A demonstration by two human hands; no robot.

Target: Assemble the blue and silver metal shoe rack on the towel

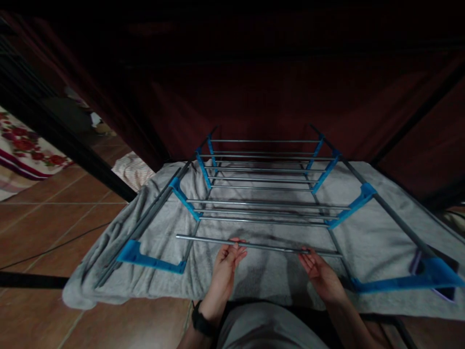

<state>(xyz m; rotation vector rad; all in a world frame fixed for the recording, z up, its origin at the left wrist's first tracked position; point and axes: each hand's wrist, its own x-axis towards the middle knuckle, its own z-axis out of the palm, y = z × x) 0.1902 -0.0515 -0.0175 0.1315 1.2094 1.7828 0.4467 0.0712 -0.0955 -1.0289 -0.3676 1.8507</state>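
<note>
A thin grey metal rod [269, 247] lies crosswise in both my hands. My left hand [228, 257] pinches it left of its middle, and my right hand [317, 269] grips it nearer the right end. Around it stands a metal rack frame [395, 218] with blue plastic brackets. Several crossbars [269, 206] span the farther brackets. The nearest left bracket [152, 259] and nearest right bracket [407, 281] have no bars between them. The held rod appears apart from the left bracket; whether its right end touches the frame I cannot tell.
A grey blanket [145, 286] covers the surface under the rack. Spare rods [145, 218] lie along the frame's left side. A phone-like dark object [445, 271] is partly behind the right bracket. Dark red cloth [254, 97] hangs behind; tiled floor [47, 232] shows at left.
</note>
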